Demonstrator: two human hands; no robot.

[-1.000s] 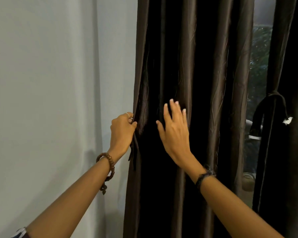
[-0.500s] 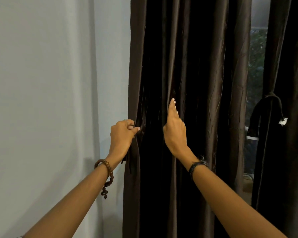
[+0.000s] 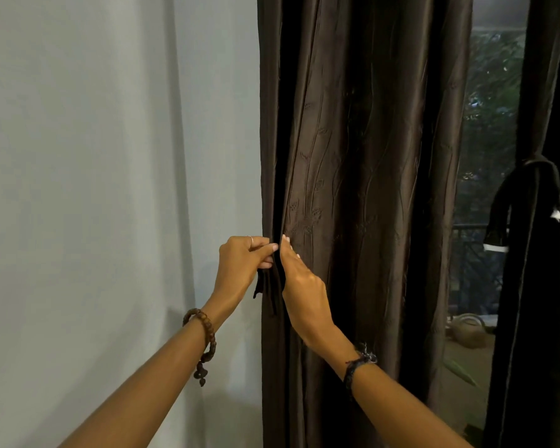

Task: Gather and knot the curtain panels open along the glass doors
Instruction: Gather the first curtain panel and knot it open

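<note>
Right hand [image 3: 299,279] has crossed to meet your left hand [image 3: 240,266]; both sets of fingers pinch the dark brown embossed curtain panel [image 3: 369,189] at its edge. Soft, slippery: gather deep folds.

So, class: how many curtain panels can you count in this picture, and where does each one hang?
2. The near panel hangs beside the wall, with both hands at its left edge. The far panel hangs at the right edge, already tied. Others may lie outside the picture.

Floor [image 3: 459,392] beyond glass, dim; round woven basket [image 3: 467,333] rests on it, green leaf [image 3: 461,371] just beside.
</note>
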